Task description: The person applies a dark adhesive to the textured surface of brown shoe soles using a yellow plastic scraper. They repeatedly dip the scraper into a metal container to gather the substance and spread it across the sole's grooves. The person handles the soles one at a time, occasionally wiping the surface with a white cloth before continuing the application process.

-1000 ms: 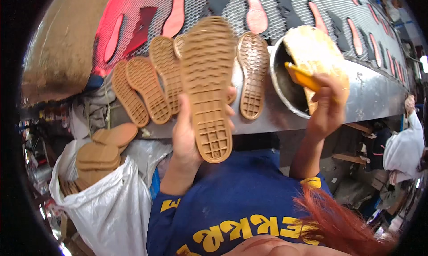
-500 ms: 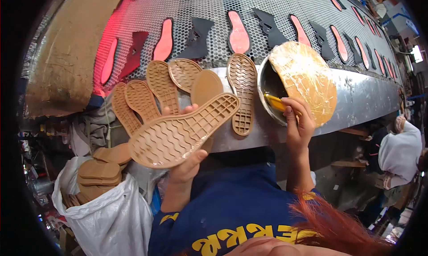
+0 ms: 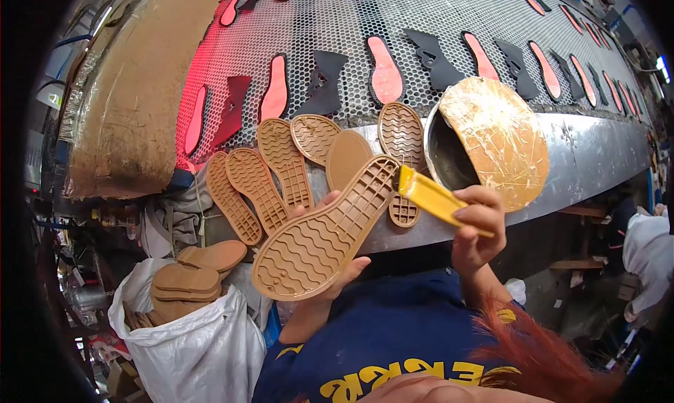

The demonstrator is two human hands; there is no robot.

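Observation:
My left hand [image 3: 330, 262] holds a tan rubber shoe sole [image 3: 323, 231] from below, tread side up, tilted with its toe toward the upper right. My right hand [image 3: 477, 224] grips a yellow brush [image 3: 432, 196] whose tip touches the sole's toe end. Just behind the brush stands a metal glue can [image 3: 446, 161] with a glue-crusted lid [image 3: 498, 140] leaning on it.
Several more tan soles [image 3: 281, 164] lie fanned on the metal ledge [image 3: 597, 157]. Behind runs a mesh conveyor [image 3: 330, 31] carrying pink insoles and black cut pieces. A white sack [image 3: 189, 340] heaped with soles stands lower left. Another person's sleeve [image 3: 646, 245] shows at right.
The sole has swung from upright to slanted and come lower. My right hand has drawn the brush out of the can and brought it down to the sole's toe.

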